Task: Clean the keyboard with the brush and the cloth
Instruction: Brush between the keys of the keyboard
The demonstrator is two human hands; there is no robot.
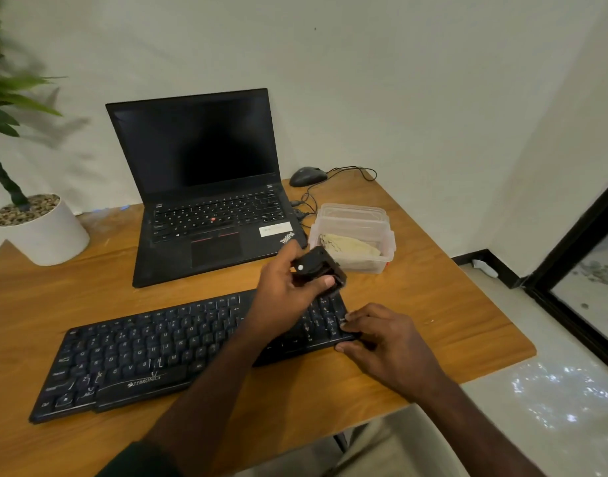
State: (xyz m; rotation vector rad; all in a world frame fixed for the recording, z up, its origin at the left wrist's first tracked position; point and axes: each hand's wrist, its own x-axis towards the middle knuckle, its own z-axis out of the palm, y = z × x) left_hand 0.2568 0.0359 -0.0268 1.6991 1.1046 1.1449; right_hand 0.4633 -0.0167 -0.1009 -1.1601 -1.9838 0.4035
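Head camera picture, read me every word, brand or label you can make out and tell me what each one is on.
"ZEBRONICS": on the front edge of the black keyboard, below the space bar.
"ThinkPad": on the palm rest of the laptop, at its right corner.
White sticker on the laptop's palm rest: print too small to read.
Keyboard key legends: single letters such as Q, W, E, R show; most others blurred.

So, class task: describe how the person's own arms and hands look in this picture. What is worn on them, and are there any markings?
Both forearms are bare. The left hand and the right hand wear no gloves, and no rings, watch or markings can be seen. A dark sleeve edge shows at the bottom of the picture on the left arm. No sleeve shows on the right arm.
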